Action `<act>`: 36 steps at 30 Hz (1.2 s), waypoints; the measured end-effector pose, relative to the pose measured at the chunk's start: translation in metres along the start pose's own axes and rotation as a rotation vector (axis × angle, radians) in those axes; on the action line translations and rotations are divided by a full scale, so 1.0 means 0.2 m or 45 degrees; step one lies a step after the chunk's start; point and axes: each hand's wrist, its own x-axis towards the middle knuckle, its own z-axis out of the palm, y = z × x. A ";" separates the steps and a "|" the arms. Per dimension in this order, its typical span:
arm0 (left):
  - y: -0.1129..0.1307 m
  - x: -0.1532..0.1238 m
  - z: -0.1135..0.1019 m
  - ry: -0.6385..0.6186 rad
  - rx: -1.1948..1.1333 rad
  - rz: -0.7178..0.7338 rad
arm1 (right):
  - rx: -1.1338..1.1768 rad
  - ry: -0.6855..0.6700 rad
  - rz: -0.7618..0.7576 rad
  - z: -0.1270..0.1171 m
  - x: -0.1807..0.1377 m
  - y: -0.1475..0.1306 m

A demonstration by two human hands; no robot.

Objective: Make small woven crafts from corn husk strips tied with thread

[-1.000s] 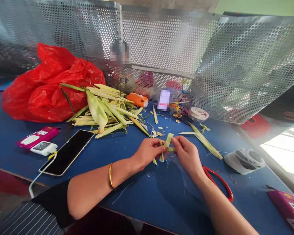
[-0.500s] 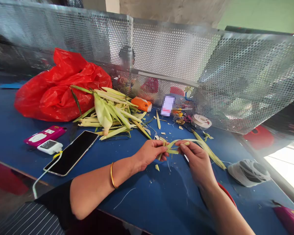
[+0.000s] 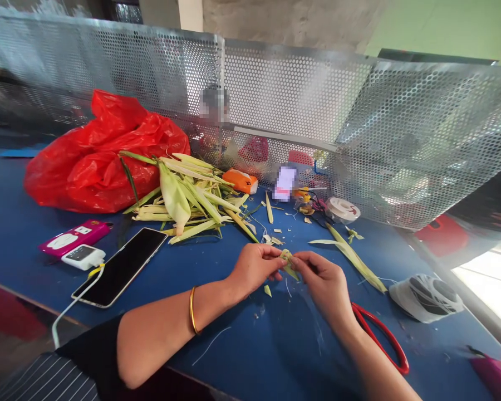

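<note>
Over the middle of the blue table, my left hand point(image 3: 259, 268) pinches a small pale green strip of corn husk point(image 3: 291, 271). My right hand point(image 3: 322, 278) has its thumb and fingertips closed on the other side of that strip, and the two hands almost meet. The strip looks folded, though fingers hide part of it. A red handle, seemingly of scissors point(image 3: 401, 359), pokes out from beneath my right forearm. Beyond my right hand lies a long loose husk point(image 3: 357, 259), and small husk scraps point(image 3: 268, 291) are scattered about.
A heap of corn husks point(image 3: 177, 203) lies against a red plastic bag point(image 3: 96, 159). A phone point(image 3: 123, 267) and a purple power bank point(image 3: 77, 236) are at left. Rolls of tape point(image 3: 343, 210) and thread point(image 3: 426, 297) sit at right. A perforated metal screen point(image 3: 284, 83) borders the back.
The husk strip between my hands, formerly stretched with loose ends, is now a compact fold. My right hand has come down and left, and more of the red handle shows.
</note>
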 end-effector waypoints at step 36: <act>-0.01 -0.05 0.03 -0.461 0.065 -0.071 | -0.065 0.068 -0.026 0.01 0.03 0.03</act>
